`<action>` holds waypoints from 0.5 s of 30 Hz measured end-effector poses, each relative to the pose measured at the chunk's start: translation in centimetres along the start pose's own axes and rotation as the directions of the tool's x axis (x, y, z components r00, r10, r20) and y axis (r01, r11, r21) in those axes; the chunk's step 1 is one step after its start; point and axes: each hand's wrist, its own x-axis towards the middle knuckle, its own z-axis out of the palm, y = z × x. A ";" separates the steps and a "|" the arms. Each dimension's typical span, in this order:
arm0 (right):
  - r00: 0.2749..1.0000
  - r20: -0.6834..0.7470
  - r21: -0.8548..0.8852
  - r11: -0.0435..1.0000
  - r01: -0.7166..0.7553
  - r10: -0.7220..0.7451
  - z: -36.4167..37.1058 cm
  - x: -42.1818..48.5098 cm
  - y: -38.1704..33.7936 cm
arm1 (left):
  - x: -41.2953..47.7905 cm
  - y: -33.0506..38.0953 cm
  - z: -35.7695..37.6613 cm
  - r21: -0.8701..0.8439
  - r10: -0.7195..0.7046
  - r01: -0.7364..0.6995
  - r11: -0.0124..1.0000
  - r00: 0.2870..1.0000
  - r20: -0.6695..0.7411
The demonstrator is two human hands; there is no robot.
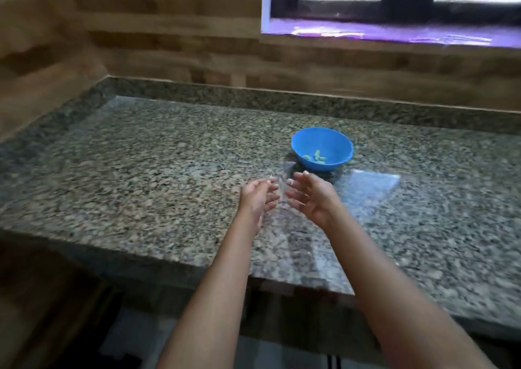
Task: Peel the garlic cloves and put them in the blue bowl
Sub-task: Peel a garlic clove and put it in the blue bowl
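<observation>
A blue bowl (322,148) stands on the granite counter (141,171), with a few pale peeled garlic cloves (316,157) lying in its bottom. My left hand (258,199) and my right hand (310,199) hover over the counter just in front of the bowl, palms facing each other a short gap apart. The fingers of both are straight or relaxed, and I see nothing held in either. The frame is blurred, so small bits between the hands cannot be made out.
The counter runs to a wood-patterned wall at the back and left, with a raised granite edge (282,98) along it. A window (394,2) sits above at the right. The counter's front edge (169,258) drops to a dark space below.
</observation>
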 end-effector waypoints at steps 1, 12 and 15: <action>1.000 -0.015 0.000 1.000 -0.001 0.001 -1.5 0.3 -0.6 | 0.2 -0.5 1.5 0.027 -0.008 0.008 1.000 1.000 -0.002; 0.989 -0.149 -0.062 0.998 0.002 -0.011 -10.1 2.8 -3.5 | 2.5 -5.3 8.7 0.841 0.062 -0.181 0.510 0.983 0.174; 0.982 -0.185 -0.074 0.997 0.015 -0.029 -10.9 3.5 -3.7 | 3.3 -5.3 9.0 0.901 0.109 -0.240 0.360 0.970 0.215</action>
